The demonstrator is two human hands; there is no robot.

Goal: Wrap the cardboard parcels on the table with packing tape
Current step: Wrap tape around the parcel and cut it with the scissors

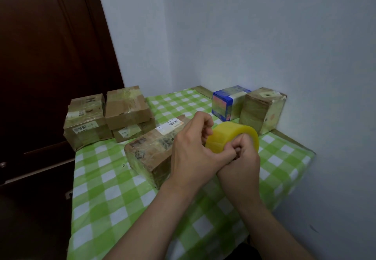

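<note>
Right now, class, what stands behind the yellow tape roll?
Behind the yellow tape roll: a blue box and a taped brown parcel by the wall. The left hand and right hand hide its near side.

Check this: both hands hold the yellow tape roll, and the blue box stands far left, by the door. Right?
No. In the head view the blue box stands far right, by the wall. Left hand and right hand do hold the yellow tape roll.

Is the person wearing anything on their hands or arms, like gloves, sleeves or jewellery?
Nothing that shows. The left hand and right hand are bare, with no gloves, and no ring shows on the fingers in sight. Both wrists are free of watch or bracelet, and no sleeve appears on either arm up to the picture's lower edge.
</note>
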